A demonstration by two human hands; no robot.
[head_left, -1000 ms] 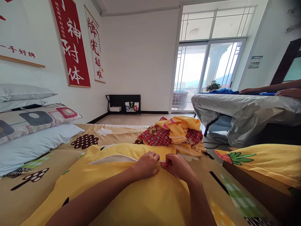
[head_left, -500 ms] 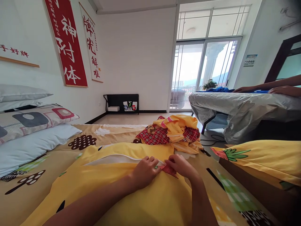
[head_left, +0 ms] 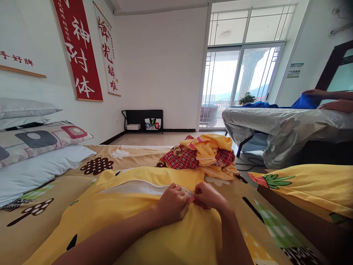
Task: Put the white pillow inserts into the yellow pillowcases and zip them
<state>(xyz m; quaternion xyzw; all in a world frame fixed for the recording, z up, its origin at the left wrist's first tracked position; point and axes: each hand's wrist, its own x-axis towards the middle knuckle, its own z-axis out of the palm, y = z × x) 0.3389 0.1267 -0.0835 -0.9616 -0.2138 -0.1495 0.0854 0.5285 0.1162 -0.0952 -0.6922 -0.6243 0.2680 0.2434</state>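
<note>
A yellow pillowcase [head_left: 104,217] lies in front of me, with a long opening edged in white along its far side. Something white, apparently a pillow [head_left: 129,188], shows through that gap. At the right end of the opening, my left hand [head_left: 173,204] is closed on the pillowcase edge. My right hand [head_left: 208,197] pinches the same edge just beside it, fingertips nearly meeting the left ones. A small red-pink printed patch peeks out between the hands. Whether a zip pull is in the fingers is hidden.
Crumpled red-plaid and yellow bedding [head_left: 204,152] lies beyond the pillowcase on the patterned bed sheet [head_left: 63,187]. Pillows [head_left: 41,162] are stacked at left. Another yellow printed cloth [head_left: 311,184] is at right. A co-worker's hands [head_left: 317,95] hold blue cloth at a plastic-covered table [head_left: 253,114].
My fingers have drawn in tighter at the opening's right end, covering most of the red-pink print. The co-worker's hand has lifted some blue cloth off the table.
</note>
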